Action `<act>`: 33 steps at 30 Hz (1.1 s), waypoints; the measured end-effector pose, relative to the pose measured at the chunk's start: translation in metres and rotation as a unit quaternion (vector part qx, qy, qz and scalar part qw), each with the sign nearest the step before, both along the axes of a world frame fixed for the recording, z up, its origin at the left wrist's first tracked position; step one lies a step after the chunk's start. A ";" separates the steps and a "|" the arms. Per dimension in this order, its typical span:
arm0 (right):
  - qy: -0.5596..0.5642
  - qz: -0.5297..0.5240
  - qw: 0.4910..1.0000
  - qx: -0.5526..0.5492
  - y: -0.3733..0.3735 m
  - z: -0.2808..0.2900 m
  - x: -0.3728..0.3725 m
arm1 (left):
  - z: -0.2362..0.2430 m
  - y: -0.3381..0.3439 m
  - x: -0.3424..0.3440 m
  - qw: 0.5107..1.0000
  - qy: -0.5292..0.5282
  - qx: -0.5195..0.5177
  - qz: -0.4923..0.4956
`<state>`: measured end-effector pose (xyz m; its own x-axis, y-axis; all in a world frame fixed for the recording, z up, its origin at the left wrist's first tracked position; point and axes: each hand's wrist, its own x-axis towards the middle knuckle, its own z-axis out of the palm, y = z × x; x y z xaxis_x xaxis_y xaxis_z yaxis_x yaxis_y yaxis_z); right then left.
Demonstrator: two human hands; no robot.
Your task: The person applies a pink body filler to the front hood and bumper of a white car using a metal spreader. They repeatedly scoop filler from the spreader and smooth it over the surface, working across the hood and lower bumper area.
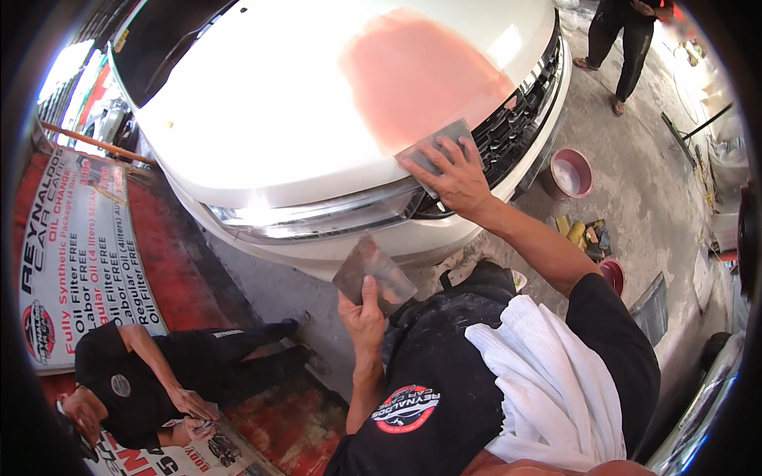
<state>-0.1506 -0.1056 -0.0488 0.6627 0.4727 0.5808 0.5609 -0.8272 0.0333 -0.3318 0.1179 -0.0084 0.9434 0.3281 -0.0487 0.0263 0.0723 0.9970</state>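
Note:
A white car hood point(262, 119) fills the upper middle, with a pinkish-red smooth patch point(421, 71) of what looks like filler near its front edge. My right hand point(451, 176) presses a flat grey rectangular sheet point(429, 149) against the hood's front edge, at the lower end of the patch. Its fingers are spread over the sheet, hiding part of it. Nearer to me, my left hand point(363, 319) grips a thin grey-brown square plate point(371, 270), thumb on its face. That plate is held below the headlight point(317, 214), in front of the bumper.
A pink bucket point(570, 173) with pale liquid stands right of the bumper, near yellow sponges or rags point(586, 235) and a smaller red tub point(612, 274). One person point(131, 373) is at lower left, another point(623, 47) stands far right. A white towel point(548, 373) hangs over my shirt.

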 end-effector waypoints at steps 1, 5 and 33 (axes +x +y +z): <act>-0.003 0.001 1.000 -0.003 0.000 -0.004 -0.002 | -0.002 0.002 0.000 1.000 0.007 0.004 -0.003; -0.034 0.019 0.999 -0.022 -0.008 -0.020 -0.001 | 0.005 -0.001 0.006 0.999 0.018 0.029 -0.007; -0.028 0.072 0.994 -0.078 -0.042 -0.011 0.003 | 0.006 -0.013 0.028 1.000 0.001 -0.001 -0.021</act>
<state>-0.1479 -0.1471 -0.0603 0.5506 0.6469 0.5276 0.6663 -0.7213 0.1892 -0.3035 0.1051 -0.0028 0.9565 0.2873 -0.0503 0.0306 0.0728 0.9969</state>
